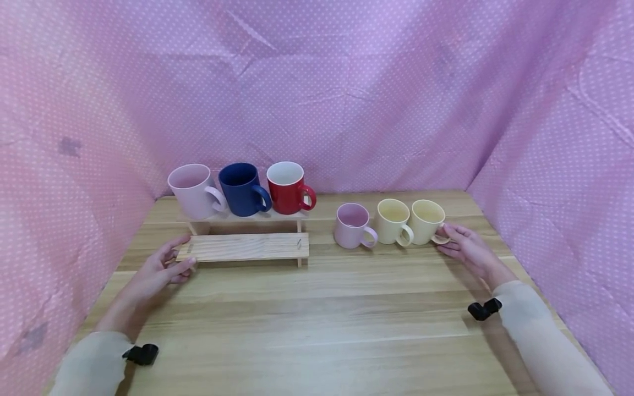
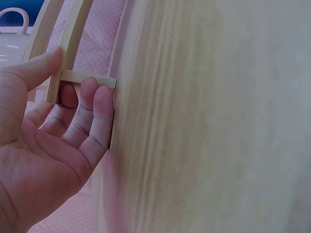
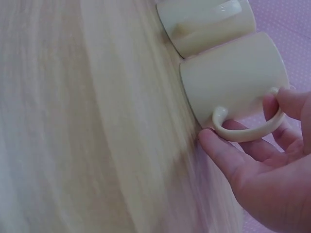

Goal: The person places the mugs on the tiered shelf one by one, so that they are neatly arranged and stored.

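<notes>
A low wooden two-step rack (image 1: 247,247) stands at the left of the table. My left hand (image 1: 160,265) grips the left end of its lower step, thumb on top and fingers curled beneath the board (image 2: 73,39). On the upper step stand a large pale pink mug (image 1: 190,193), a dark blue mug (image 1: 240,192) and a red mug (image 1: 283,195) with a white inside. At the right, my right hand (image 1: 468,250) pinches the handle of the rightmost pale yellow mug (image 3: 233,80) between thumb and forefinger. This mug stands upright on the table.
Another yellow mug (image 1: 392,223) stands close beside the held one, with a small pink mug (image 1: 349,228) to its left. All handles face right or front right. Pink dotted cloth (image 1: 346,99) hangs around the back and sides of the wooden table (image 1: 307,324).
</notes>
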Available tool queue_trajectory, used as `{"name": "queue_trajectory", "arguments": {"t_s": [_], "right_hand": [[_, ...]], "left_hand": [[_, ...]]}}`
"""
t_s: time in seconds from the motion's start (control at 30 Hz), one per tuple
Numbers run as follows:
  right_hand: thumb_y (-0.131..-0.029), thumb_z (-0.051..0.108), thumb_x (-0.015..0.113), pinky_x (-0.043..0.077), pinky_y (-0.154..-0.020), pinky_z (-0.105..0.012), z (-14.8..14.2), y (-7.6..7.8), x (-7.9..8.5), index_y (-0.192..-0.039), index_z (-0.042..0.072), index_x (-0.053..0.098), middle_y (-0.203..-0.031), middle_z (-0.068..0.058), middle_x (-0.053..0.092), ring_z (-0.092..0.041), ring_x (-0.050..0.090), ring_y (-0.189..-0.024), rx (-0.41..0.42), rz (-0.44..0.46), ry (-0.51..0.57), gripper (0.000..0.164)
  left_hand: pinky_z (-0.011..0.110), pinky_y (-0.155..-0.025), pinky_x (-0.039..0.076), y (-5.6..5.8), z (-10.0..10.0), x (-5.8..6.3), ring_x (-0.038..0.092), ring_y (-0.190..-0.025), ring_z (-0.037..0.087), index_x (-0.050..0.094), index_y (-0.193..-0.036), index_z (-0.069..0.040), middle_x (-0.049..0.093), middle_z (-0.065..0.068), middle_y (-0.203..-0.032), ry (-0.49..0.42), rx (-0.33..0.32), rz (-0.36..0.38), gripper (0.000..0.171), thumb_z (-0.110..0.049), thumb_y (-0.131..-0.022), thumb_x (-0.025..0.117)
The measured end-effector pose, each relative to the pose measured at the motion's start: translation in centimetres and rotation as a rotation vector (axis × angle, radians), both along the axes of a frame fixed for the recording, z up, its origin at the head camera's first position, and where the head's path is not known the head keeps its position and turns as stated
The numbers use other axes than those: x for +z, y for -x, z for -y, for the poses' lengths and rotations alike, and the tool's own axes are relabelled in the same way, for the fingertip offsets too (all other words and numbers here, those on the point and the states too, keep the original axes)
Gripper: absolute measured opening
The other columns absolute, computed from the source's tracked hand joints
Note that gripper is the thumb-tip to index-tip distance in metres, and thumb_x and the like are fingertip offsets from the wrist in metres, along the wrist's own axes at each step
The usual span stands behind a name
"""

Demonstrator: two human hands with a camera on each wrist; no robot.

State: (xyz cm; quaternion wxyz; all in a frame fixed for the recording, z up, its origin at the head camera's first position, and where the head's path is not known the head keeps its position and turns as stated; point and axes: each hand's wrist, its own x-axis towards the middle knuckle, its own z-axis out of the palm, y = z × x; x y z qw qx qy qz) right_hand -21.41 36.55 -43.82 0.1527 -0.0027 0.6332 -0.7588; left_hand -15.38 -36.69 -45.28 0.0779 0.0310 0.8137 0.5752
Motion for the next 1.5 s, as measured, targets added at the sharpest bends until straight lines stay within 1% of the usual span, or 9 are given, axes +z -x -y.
{"name": "queue_trajectory", "arguments": {"t_s": [0.2, 0.33, 0.47, 0.63, 0.83, 1.0, 1.13, 1.23, 1.5], "right_hand": [[-0.109, 0.025, 0.049, 0.052, -0.1, -0.04, -0.1, 0.3, 1.1, -0.124, 0.009, 0.06, -0.119, -0.004, 0.067, -0.021, 0.069, -0.108, 0.075, 0.041, -0.129, 0.024], [-0.109, 0.025, 0.049, 0.051, -0.101, -0.043, 0.0, 0.4, 1.7, -0.126, 0.003, 0.059, -0.12, -0.004, 0.067, -0.022, 0.069, -0.108, 0.109, 0.058, -0.161, 0.029], [-0.109, 0.024, 0.049, 0.053, -0.1, -0.039, 0.0, 0.0, 1.9, -0.126, 0.001, 0.058, -0.118, -0.003, 0.067, -0.019, 0.069, -0.107, 0.11, 0.051, -0.18, 0.03], [-0.109, 0.024, 0.049, 0.053, -0.099, -0.037, 0.4, -0.5, 1.9, -0.131, 0.0, 0.055, -0.117, 0.0, 0.065, -0.017, 0.069, -0.106, 0.066, 0.026, -0.191, 0.033], [-0.109, 0.022, 0.049, 0.056, -0.095, -0.034, 1.1, -1.2, 2.4, -0.119, 0.008, 0.063, -0.114, -0.003, 0.064, -0.016, 0.07, -0.099, -0.004, -0.006, -0.131, 0.022], [-0.108, 0.022, 0.051, 0.058, -0.092, -0.035, 1.5, -2.0, 3.7, -0.113, 0.008, 0.063, -0.114, -0.006, 0.064, -0.017, 0.071, -0.096, -0.038, -0.071, -0.098, 0.019], [-0.108, 0.018, 0.049, 0.059, -0.088, -0.038, 1.7, -2.8, 5.1, -0.112, 0.008, 0.066, -0.116, -0.008, 0.067, -0.019, 0.072, -0.098, -0.013, -0.16, -0.059, 0.02], [-0.109, 0.014, 0.047, 0.06, -0.087, -0.038, 2.0, -3.4, 6.3, -0.114, 0.003, 0.066, -0.117, -0.007, 0.069, -0.02, 0.073, -0.099, 0.013, -0.22, -0.016, 0.022], [-0.109, 0.009, 0.046, 0.058, -0.089, -0.04, 3.4, -4.1, 9.4, -0.114, -0.006, 0.062, -0.12, -0.01, 0.069, -0.024, 0.072, -0.101, 0.065, -0.254, 0.035, 0.023]], "left_hand": [[0.033, -0.075, 0.063, -0.1, 0.0, -0.1, 0.068, -0.088, 0.018, 0.024, -0.16, -0.009, 0.061, 0.005, -0.109, -0.009, -0.004, -0.01, 0.071, -0.016, -0.102, 0.064], [0.033, -0.075, 0.063, -0.2, 0.1, -0.2, 0.067, -0.088, 0.018, 0.024, -0.16, -0.009, 0.062, 0.003, -0.108, -0.01, -0.002, -0.005, 0.07, -0.015, -0.102, 0.064], [0.033, -0.075, 0.063, -0.1, 0.1, -0.1, 0.067, -0.089, 0.017, 0.024, -0.161, -0.01, 0.061, 0.004, -0.109, -0.006, -0.002, -0.002, 0.071, -0.017, -0.102, 0.064], [0.034, -0.075, 0.063, 0.0, 0.0, -0.1, 0.068, -0.089, 0.017, 0.024, -0.16, -0.009, 0.062, 0.003, -0.109, -0.006, -0.004, -0.003, 0.071, -0.016, -0.102, 0.064], [0.034, -0.076, 0.063, 0.1, -0.1, 0.1, 0.068, -0.089, 0.017, 0.023, -0.16, -0.008, 0.062, 0.002, -0.109, -0.002, -0.012, -0.008, 0.072, -0.017, -0.102, 0.064], [0.033, -0.076, 0.063, 0.1, 0.0, 0.1, 0.068, -0.089, 0.018, 0.022, -0.16, -0.007, 0.063, 0.003, -0.109, 0.007, -0.015, -0.012, 0.072, -0.016, -0.102, 0.064], [0.034, -0.075, 0.063, -0.1, 0.0, -0.1, 0.068, -0.088, 0.019, 0.022, -0.16, -0.006, 0.063, 0.005, -0.109, 0.011, -0.019, -0.019, 0.072, -0.015, -0.102, 0.064], [0.034, -0.075, 0.063, -0.1, 0.0, -0.1, 0.068, -0.088, 0.019, 0.023, -0.16, -0.006, 0.063, 0.005, -0.109, 0.006, -0.015, -0.017, 0.072, -0.015, -0.102, 0.064], [0.034, -0.074, 0.063, -0.1, 0.0, 0.1, 0.067, -0.088, 0.019, 0.023, -0.16, -0.007, 0.06, 0.005, -0.11, 0.01, -0.006, -0.016, 0.072, -0.018, -0.102, 0.064]]}}
